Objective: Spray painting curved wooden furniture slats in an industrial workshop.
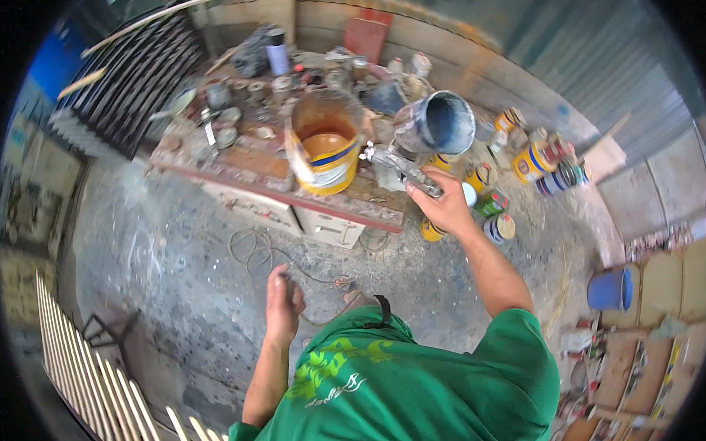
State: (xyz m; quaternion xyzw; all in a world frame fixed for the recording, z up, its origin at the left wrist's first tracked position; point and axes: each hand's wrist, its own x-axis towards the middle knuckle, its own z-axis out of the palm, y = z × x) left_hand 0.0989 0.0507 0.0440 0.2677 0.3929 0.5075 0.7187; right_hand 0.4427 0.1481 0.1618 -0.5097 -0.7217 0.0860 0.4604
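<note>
My right hand (446, 205) is wrapped round a grey metal spray gun (402, 169), held out over the bench's right end. Its pale tip points left, toward a yellow bucket (332, 177) with brown-orange paint inside and smears down its wall. Just beyond the gun, a dark, paint-stained bucket (451, 124) lies tilted, its mouth facing me. Lower and to the left, my left hand (283, 301) hangs over the floor with the fingers curled in and the thumb up. What it holds, if anything, cannot be made out.
The cluttered workbench (270, 188) carries jars, cans and a lilac spray can (277, 56). Several paint tins (530, 161) stand on the floor at right. A thin hose (249, 247) loops across the floor. Pale wooden strips (94, 369) line the lower left; a blue bucket (610, 289) stands right.
</note>
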